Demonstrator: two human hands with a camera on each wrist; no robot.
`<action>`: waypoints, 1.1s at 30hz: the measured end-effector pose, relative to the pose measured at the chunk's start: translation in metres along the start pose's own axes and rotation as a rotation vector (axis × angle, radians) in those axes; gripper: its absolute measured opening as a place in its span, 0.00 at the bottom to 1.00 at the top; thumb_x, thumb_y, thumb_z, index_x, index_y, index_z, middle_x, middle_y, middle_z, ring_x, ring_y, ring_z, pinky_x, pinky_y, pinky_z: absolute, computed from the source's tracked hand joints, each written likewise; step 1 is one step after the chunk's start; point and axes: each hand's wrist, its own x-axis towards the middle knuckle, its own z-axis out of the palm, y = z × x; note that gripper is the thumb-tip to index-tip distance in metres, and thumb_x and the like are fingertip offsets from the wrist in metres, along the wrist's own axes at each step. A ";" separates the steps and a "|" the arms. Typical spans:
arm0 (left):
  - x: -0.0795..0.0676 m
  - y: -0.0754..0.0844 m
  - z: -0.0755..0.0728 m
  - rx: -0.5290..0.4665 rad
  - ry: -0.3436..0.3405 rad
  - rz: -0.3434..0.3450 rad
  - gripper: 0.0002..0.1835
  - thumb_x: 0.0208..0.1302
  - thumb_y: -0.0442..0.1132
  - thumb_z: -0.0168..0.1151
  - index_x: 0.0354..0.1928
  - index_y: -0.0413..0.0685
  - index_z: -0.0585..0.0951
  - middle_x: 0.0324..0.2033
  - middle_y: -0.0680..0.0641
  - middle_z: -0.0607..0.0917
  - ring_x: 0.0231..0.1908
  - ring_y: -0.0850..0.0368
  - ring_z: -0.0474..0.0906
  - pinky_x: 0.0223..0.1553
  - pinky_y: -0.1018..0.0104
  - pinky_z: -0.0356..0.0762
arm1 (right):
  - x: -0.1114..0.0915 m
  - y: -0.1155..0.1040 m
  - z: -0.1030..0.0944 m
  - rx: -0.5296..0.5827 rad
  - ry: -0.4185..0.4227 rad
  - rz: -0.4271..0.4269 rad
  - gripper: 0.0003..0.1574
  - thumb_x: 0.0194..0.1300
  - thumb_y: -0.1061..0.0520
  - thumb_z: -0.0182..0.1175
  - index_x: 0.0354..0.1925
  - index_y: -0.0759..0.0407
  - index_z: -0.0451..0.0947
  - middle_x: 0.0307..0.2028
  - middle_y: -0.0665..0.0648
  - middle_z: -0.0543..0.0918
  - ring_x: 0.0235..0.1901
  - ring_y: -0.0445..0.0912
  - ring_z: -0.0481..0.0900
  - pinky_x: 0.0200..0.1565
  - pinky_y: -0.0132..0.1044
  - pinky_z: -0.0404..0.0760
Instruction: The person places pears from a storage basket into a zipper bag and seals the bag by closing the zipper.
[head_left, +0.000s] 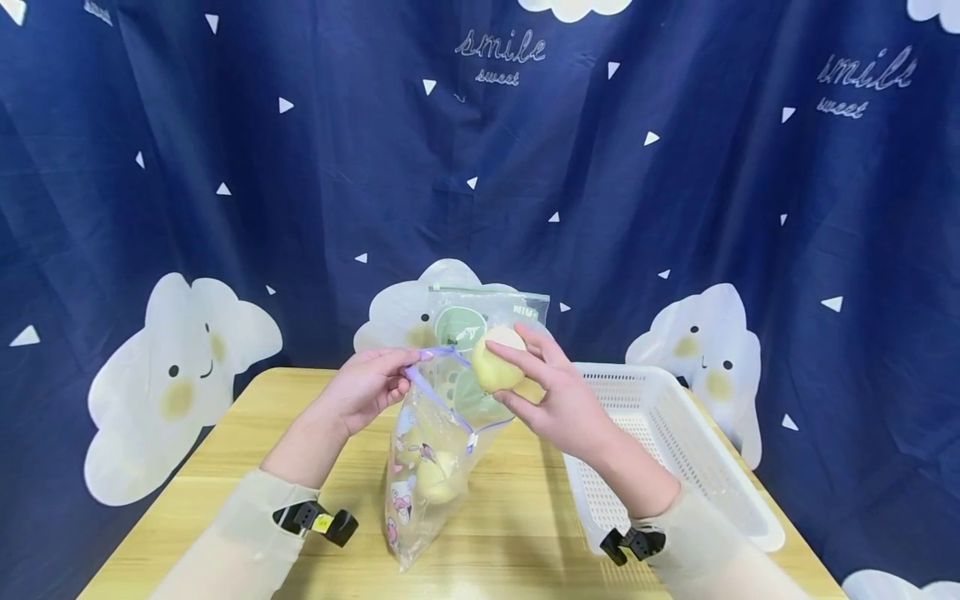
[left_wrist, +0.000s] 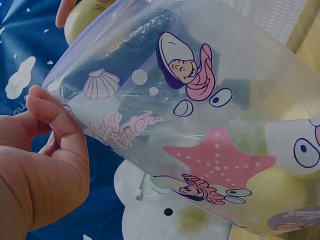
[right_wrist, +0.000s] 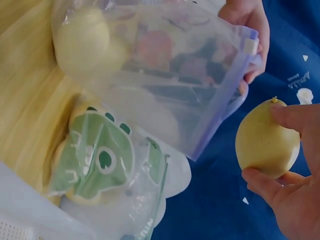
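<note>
My left hand [head_left: 370,386] pinches the purple zip rim of a clear zip bag [right_wrist: 192,95], which hangs with its mouth parted. Pink and white sea-creature cartoons, including a starfish, cover the bag in the left wrist view. Pale yellow fruit [head_left: 437,477] lies at its bottom, seen through the film. In my right hand [head_left: 558,392] is a round yellow-green pear [right_wrist: 267,139], gripped between thumb and fingers with its small stem showing. The pear is at the bag's mouth in the head view; the right wrist view shows it outside, apart from the rim.
A second clear bag with a green cartoon print [right_wrist: 102,155] stands behind, with yellowish contents. To the right sits a white perforated plastic basket [head_left: 693,446] on the wooden table [head_left: 345,533]. A dark blue curtain [head_left: 375,167] with clouds and triangles hangs behind the table.
</note>
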 end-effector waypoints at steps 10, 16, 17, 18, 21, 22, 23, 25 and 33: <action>-0.003 0.002 -0.001 -0.014 -0.003 0.004 0.12 0.82 0.38 0.61 0.42 0.47 0.92 0.24 0.57 0.81 0.23 0.70 0.75 0.27 0.83 0.78 | 0.000 -0.009 0.021 -0.029 -0.132 0.024 0.39 0.65 0.58 0.80 0.72 0.44 0.82 0.79 0.69 0.70 0.72 0.60 0.79 0.58 0.52 0.89; -0.007 0.003 -0.004 -0.024 -0.010 0.006 0.12 0.84 0.38 0.59 0.44 0.48 0.92 0.25 0.57 0.81 0.24 0.70 0.75 0.28 0.83 0.78 | 0.000 -0.011 0.029 0.045 -0.167 0.010 0.37 0.70 0.57 0.77 0.74 0.48 0.80 0.78 0.69 0.72 0.73 0.63 0.79 0.54 0.41 0.93; -0.007 0.003 -0.005 -0.028 -0.011 0.006 0.13 0.84 0.38 0.59 0.45 0.48 0.92 0.25 0.57 0.81 0.24 0.70 0.75 0.28 0.83 0.78 | -0.001 -0.010 0.028 0.051 -0.161 0.005 0.37 0.71 0.57 0.76 0.74 0.49 0.80 0.77 0.68 0.73 0.72 0.63 0.80 0.56 0.42 0.93; -0.007 0.003 -0.005 -0.031 -0.010 0.006 0.13 0.84 0.38 0.59 0.44 0.48 0.92 0.25 0.57 0.81 0.24 0.70 0.75 0.28 0.83 0.78 | -0.001 -0.010 0.026 0.058 -0.154 0.003 0.35 0.72 0.57 0.75 0.74 0.50 0.80 0.77 0.67 0.73 0.72 0.62 0.80 0.57 0.42 0.93; -0.007 0.003 -0.006 -0.045 0.004 0.003 0.13 0.83 0.38 0.61 0.42 0.49 0.93 0.24 0.58 0.81 0.23 0.71 0.74 0.27 0.83 0.76 | -0.002 -0.007 0.020 0.078 -0.112 0.008 0.31 0.75 0.58 0.71 0.73 0.52 0.81 0.76 0.63 0.76 0.71 0.59 0.81 0.64 0.49 0.89; -0.007 0.004 -0.006 -0.050 0.010 0.002 0.13 0.83 0.38 0.61 0.40 0.49 0.93 0.23 0.58 0.81 0.23 0.71 0.74 0.27 0.83 0.76 | -0.003 -0.006 0.017 0.087 -0.097 0.015 0.29 0.75 0.59 0.70 0.72 0.53 0.81 0.75 0.62 0.77 0.71 0.59 0.80 0.65 0.51 0.89; -0.006 0.004 -0.006 -0.055 0.016 0.000 0.13 0.82 0.38 0.62 0.38 0.50 0.92 0.22 0.58 0.81 0.22 0.71 0.74 0.27 0.83 0.76 | -0.003 -0.006 0.014 0.096 -0.081 0.026 0.28 0.75 0.60 0.69 0.70 0.54 0.82 0.73 0.62 0.78 0.69 0.58 0.81 0.64 0.52 0.89; -0.005 0.003 -0.006 -0.064 0.022 -0.004 0.14 0.81 0.38 0.63 0.35 0.51 0.92 0.21 0.59 0.81 0.21 0.71 0.74 0.26 0.83 0.76 | -0.005 -0.005 0.009 0.117 -0.058 0.059 0.25 0.75 0.61 0.68 0.68 0.57 0.83 0.69 0.61 0.81 0.65 0.56 0.84 0.62 0.53 0.90; -0.006 -0.001 -0.007 -0.071 0.013 -0.008 0.14 0.83 0.37 0.60 0.37 0.52 0.92 0.24 0.58 0.81 0.24 0.71 0.74 0.27 0.83 0.75 | -0.019 -0.005 -0.001 0.071 -0.092 0.182 0.10 0.79 0.58 0.65 0.55 0.55 0.87 0.49 0.52 0.90 0.41 0.42 0.89 0.43 0.34 0.91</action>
